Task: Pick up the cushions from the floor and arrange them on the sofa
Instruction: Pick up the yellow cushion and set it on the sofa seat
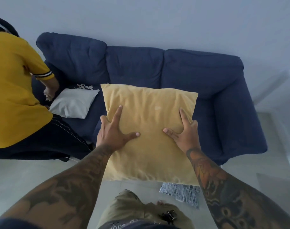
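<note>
A large yellow cushion [149, 116] is held up in front of me, over the front edge of the dark blue sofa [198, 83]. My left hand [113, 133] grips its left edge and my right hand [182, 131] grips its right edge, fingers spread on the near face. A white cushion [73, 103] lies flat on the sofa's left seat, with a patterned cushion [84, 86] partly hidden behind it. A grey patterned cushion [180, 194] lies on the floor below the yellow one, mostly covered by it.
Another person in a yellow shirt [13, 90] bends over the sofa's left end, a hand near the white cushion. The sofa stands against a pale wall. Light floor tiles [25, 172] spread around my legs.
</note>
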A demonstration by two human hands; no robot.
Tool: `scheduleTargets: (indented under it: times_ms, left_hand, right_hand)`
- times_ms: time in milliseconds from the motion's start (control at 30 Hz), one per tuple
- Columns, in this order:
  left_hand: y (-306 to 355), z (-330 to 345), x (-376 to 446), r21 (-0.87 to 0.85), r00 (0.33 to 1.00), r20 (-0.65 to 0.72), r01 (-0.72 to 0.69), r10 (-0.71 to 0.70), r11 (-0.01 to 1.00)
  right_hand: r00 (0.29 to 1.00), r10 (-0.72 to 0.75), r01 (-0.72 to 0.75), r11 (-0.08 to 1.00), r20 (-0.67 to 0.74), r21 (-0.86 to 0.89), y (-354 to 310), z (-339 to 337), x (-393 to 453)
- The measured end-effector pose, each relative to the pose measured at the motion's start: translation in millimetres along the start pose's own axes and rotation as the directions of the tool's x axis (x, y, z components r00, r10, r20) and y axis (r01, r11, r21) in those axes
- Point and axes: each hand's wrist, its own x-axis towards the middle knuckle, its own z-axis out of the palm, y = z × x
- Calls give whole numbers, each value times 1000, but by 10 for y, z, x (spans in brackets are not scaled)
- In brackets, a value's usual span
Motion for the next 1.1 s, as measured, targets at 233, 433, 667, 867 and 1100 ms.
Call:
scheduleTargets:
  times_ms: [233, 433, 667, 867, 1100]
  left_hand:
    - [-64, 2, 168, -19, 998, 25, 55, -54, 998]
    - [-227, -57, 660, -12, 998, 46, 44, -43, 999]
    - [-461, -290, 1409, -19, 995, 97, 12, -10, 1000]
    - [-655, -548, 1943, -21, 995, 93, -28, 30, 999]
    - [-837, -742, 2339, -15, 996, 63, -55, 56, 998]
  right_hand:
    - [999, 6, -4, 999, 41, -32, -90, 44, 229]
    - [998, 43, -41, 998, 49, -37, -234, 323, 551]
    - [997, 74, -73, 996, 25, -49, -570, 705, 1026]
    - [998, 58, -58, 998, -3, -31, -919, 975, 1354]
    - [998, 68, -68, 997, -9, -30, -1181, 1209, 1584]
